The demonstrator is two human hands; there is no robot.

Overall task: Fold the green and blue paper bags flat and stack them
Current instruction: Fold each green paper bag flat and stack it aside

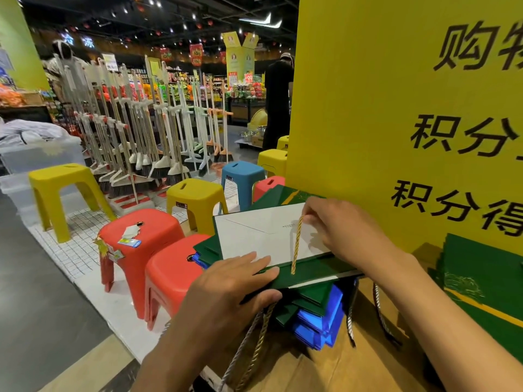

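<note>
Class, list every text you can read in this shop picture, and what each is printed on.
"购", then a cut-off character: big yellow sign board
"积分": same board
"积分得": same board
"99": small red price tag, far back
Too small: print on the green paper bag, white panel; black sticker on yellow plastic stool

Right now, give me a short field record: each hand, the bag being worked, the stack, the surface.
left hand: fingers flat on top of the green bag, thumb under its near edge
right hand: pinches the gold rope handle above the bag's white panel
green bag: nearly flat, lying on the stack
stack: folded green and blue bags, edges fanned out
surface: brown cardboard
surroundings: yellow sign behind; plastic stools to the left
</note>
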